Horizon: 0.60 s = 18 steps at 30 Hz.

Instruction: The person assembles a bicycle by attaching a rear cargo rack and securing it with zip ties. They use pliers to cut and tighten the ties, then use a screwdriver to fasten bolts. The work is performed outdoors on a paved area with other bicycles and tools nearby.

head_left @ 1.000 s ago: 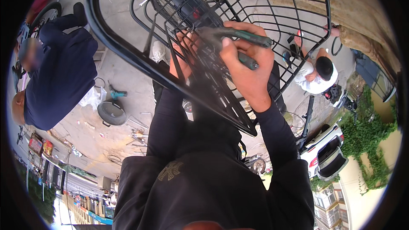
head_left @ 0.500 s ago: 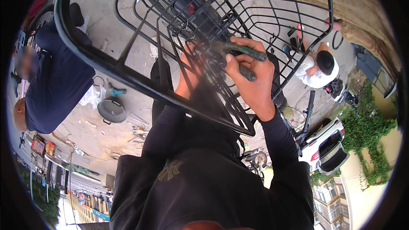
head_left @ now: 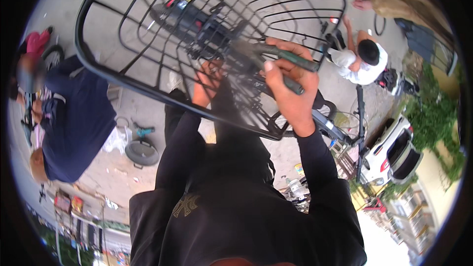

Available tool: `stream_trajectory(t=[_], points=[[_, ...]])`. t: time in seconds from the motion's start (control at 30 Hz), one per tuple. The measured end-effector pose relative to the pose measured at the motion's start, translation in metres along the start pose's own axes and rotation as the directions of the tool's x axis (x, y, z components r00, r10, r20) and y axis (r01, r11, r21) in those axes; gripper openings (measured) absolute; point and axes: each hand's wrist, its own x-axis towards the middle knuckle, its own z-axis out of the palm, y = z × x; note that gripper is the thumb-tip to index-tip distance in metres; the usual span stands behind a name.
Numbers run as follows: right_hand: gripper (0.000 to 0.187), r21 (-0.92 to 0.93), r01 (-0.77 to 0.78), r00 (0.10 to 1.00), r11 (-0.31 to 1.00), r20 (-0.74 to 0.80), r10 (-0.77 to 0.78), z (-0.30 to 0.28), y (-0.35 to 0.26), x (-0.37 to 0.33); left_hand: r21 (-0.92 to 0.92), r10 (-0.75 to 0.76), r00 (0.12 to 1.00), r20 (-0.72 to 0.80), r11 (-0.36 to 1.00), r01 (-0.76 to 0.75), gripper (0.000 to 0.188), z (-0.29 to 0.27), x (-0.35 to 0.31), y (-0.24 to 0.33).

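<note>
A black wire bicycle basket (head_left: 84,55) is tilted in front of me, its thick rim crossing my forearms' side. My right hand (head_left: 301,96) is closed round a pair of pliers (head_left: 295,60) with dark green handles, which stand apart. The metal jaws point left against the basket's wires; what they touch is blurred. Beyond the near wires is my left hand (head_left: 208,83), close to the jaws, its fingers mostly hidden by the mesh and by blur.
Under the basket a dark two-wheeler (head_left: 197,24) stands on the pavement. At left a person in navy (head_left: 79,118) bends near a grey pan (head_left: 141,152) and a teal power tool (head_left: 144,131). A person in white (head_left: 372,66) crouches at right, near a white car (head_left: 389,155).
The basket has tipped and shifted a little, its left rim now farther right and its near rim higher. The pliers remain in my right hand. The whole view has turned slightly.
</note>
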Motion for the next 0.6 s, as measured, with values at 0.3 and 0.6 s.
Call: stream_trajectory(t=[0.3, 0.6], points=[[0.048, -0.827, 0.454, 0.715, 0.332, 0.115, -0.69, -0.01, -0.065, -0.197, 0.435, -0.465, 0.75, 0.471, 0.862, 0.261, 0.06, -0.005, -0.127, 0.078], [0.069, -0.673, 0.148, 0.983, 0.725, 0.178, -0.036, 0.161, 0.013, -0.324, 0.316, -0.785, 0.499, 0.366, 0.61, 0.727, 0.06, -0.024, -0.228, 0.138]])
